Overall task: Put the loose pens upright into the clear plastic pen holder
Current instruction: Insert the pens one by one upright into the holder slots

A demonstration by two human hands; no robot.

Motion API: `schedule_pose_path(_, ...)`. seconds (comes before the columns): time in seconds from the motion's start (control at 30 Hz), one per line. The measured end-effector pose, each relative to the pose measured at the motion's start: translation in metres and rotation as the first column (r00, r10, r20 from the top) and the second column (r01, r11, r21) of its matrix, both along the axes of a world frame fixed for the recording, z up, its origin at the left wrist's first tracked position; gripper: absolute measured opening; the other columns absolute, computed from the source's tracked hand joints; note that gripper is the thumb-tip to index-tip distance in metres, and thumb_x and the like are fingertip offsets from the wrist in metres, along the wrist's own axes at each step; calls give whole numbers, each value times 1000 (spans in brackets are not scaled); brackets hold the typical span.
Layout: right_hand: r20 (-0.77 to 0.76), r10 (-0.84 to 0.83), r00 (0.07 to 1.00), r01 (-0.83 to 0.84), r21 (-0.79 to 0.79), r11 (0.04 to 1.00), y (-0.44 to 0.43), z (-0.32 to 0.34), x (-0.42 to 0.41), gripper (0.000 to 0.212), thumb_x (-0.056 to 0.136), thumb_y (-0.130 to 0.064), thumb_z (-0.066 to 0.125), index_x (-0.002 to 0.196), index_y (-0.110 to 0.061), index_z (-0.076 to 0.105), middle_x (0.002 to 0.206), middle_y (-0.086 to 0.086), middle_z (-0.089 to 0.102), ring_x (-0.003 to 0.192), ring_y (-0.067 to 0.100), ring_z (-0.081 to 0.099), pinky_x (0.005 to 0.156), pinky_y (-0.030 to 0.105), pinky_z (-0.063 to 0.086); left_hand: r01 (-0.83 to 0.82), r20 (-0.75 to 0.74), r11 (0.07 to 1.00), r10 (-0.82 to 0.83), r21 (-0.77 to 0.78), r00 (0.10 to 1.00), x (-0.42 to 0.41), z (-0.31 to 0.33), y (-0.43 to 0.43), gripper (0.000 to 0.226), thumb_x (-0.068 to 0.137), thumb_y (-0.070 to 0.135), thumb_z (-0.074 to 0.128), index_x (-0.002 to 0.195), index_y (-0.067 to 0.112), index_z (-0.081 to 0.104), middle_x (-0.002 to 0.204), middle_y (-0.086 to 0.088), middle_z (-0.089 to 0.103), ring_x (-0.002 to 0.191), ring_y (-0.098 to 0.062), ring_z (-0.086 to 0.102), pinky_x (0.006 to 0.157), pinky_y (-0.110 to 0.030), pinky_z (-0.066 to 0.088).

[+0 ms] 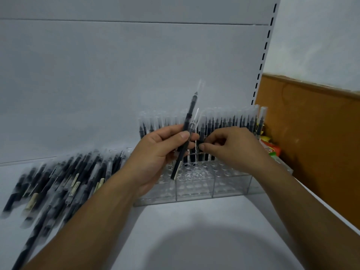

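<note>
My left hand (157,151) grips a black pen (188,121) with a clear cap, tilted a little to the right, its lower end over the clear plastic pen holder (194,190). A second pen with a clear cap (195,121) stands just right of it. My right hand (229,147) pinches that pen low down, above the holder's holes. Several black pens (233,121) stand upright in the holder's back rows; the front holes show no pens. A heap of loose black pens (64,178) lies on the shelf to the left.
The white shelf (194,230) carries everything, with a white back panel (116,84) behind. A slotted upright (263,61) and a brown board (311,133) stand on the right. Colourful packets (270,147) lie behind the holder's right end.
</note>
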State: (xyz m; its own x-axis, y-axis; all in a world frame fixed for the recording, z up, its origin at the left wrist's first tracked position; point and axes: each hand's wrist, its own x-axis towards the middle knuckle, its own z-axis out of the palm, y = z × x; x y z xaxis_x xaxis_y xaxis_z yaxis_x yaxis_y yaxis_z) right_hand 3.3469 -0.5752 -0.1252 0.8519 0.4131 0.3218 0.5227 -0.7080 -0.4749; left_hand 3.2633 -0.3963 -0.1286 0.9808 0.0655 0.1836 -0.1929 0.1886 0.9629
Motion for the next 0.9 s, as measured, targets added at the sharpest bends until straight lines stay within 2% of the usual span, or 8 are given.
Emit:
schedule_pose_path(0.13, 27, 9, 1000, -13, 149, 989, -11, 5, 0, 21, 84, -50, 67, 84, -30, 74, 71, -10, 67, 66, 6, 60, 63, 28, 52, -2, -17, 1000, 2, 11, 1000, -1, 0, 0, 29, 76, 25, 69, 104, 18, 74, 103, -4, 75, 91, -11, 71, 70, -17, 54)
schedule_pose_path(0.23, -66, 194, 979, -145, 451, 881, -12, 12, -10, 27, 80, -53, 67, 85, -28, 76, 75, -2, 70, 71, 14, 64, 67, 28, 52, 15, -23, 998, -13, 58, 1000, -1, 1, 0, 31, 76, 29, 69, 105, 20, 75, 104, -3, 75, 95, -11, 71, 75, -17, 55)
schedule_pose_path(0.33, -120, 325, 938, -225, 503, 835, -2, 14, -20, 25, 83, -48, 66, 89, -27, 77, 86, -2, 74, 85, 15, 68, 76, 29, 55, 30, -29, 994, -27, 102, 999, -2, 3, -2, 33, 75, 29, 70, 106, 19, 75, 104, -2, 75, 93, -11, 71, 75, -18, 55)
schedule_pose_path(0.47, -167, 372, 913, -194, 623, 757, 2, 13, -22, 20, 86, -33, 69, 87, -15, 78, 74, -3, 71, 62, 1, 62, 55, 14, 46, 29, -42, 993, -24, 116, 999, -1, 2, -4, 33, 77, 28, 69, 107, 18, 74, 103, -3, 75, 93, -13, 72, 72, -19, 54)
schedule_pose_path(0.57, -181, 325, 928, -70, 773, 630, -8, 17, -15, 18, 89, -31, 66, 92, -15, 74, 81, -3, 71, 58, 5, 57, 50, 16, 43, -22, -49, 1000, 23, 13, 999, 1, 1, -4, 29, 75, 24, 69, 102, 14, 77, 97, -7, 76, 81, -10, 70, 62, -16, 52)
schedule_pose_path(0.67, -97, 184, 978, -15, 850, 527, -18, 24, -9, 14, 94, -26, 61, 92, -16, 70, 82, -6, 73, 58, 4, 60, 48, 16, 45, -18, -42, 999, 17, -42, 999, 2, -1, -2, 29, 76, 22, 68, 102, 12, 75, 95, -5, 76, 84, -10, 70, 69, -16, 54)
schedule_pose_path(0.8, 1, 61, 998, -32, 854, 519, -25, 25, -5, 10, 96, -23, 60, 91, -20, 68, 86, -7, 75, 55, 4, 61, 45, 18, 46, -5, -34, 1000, 5, -16, 999, 1, -1, 0, 31, 77, 24, 68, 105, 14, 73, 103, -5, 75, 92, -11, 71, 73, -17, 54)
schedule_pose_path(0.9, 64, -9, 998, -45, 783, 621, -26, 22, -2, 9, 96, -23, 61, 93, -21, 69, 85, -4, 74, 56, 4, 63, 46, 18, 47, -3, -34, 1000, 3, 3, 999, 1, -1, 0, 32, 78, 23, 67, 107, 14, 72, 103, -4, 75, 91, -10, 71, 74, -17, 54)
